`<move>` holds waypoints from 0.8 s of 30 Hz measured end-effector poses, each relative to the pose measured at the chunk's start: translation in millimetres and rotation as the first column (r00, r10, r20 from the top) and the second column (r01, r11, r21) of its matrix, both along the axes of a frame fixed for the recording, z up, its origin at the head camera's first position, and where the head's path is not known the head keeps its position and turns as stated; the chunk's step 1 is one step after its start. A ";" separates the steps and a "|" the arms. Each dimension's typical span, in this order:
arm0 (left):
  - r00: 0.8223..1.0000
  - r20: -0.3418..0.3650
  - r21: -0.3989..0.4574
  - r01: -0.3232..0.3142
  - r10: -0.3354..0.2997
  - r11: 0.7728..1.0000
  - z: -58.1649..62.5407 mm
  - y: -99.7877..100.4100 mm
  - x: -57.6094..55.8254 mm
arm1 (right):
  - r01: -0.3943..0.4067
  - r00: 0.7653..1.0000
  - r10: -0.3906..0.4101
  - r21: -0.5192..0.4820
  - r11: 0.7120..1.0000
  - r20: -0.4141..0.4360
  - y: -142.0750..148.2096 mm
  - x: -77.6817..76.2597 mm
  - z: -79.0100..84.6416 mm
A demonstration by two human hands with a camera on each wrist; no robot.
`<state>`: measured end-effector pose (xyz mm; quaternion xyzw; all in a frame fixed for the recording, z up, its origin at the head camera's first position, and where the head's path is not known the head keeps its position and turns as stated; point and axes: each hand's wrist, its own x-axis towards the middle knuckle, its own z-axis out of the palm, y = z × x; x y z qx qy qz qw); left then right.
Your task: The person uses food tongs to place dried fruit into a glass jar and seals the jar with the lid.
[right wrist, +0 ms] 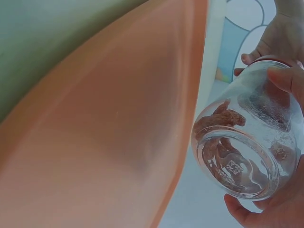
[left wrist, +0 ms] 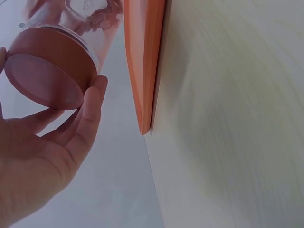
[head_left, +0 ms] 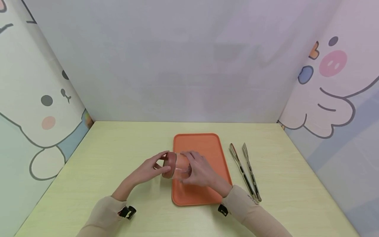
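Note:
A clear jar (head_left: 182,171) with a reddish-brown lid (head_left: 169,163) is held on its side above the left part of an orange tray (head_left: 196,194). My left hand (head_left: 147,170) grips the lid by its rim, thumb and fingers spread around the edge. Around the jar's body curls my right hand (head_left: 200,169), near the base. Several brown, lumpy pieces (right wrist: 221,118) lie inside, seen through the wall in the right wrist view. The jar's base (right wrist: 237,164) points toward that camera. In the left wrist view, the flat lid top (left wrist: 45,80) faces the left palm.
Metal tongs (head_left: 245,172) with dark grips lie spread on the pale wooden table (head_left: 133,138), to the right of the tray. A grey curtain (head_left: 183,65) stands behind the table, with cartoon-printed cloth (head_left: 47,131) along both sides.

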<state>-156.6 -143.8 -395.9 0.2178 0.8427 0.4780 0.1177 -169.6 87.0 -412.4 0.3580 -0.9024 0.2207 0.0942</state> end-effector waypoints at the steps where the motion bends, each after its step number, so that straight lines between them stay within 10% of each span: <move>1: 1.000 -0.003 0.000 0.013 -0.013 1.000 0.5 -0.3 -0.2 | 0.000 1.000 0.000 -0.002 1.000 0.001 0.1 -0.1 0.1; 17: 0.986 -0.086 -0.001 0.142 -0.141 0.990 -8.5 -7.3 -2.6 | -0.009 0.999 0.008 0.019 1.000 0.053 1.6 0.4 1.0; 24: 0.999 0.018 0.074 -0.032 0.030 0.997 -11.0 0.7 -3.8 | -0.003 0.999 0.003 0.015 1.000 0.039 1.9 1.2 0.5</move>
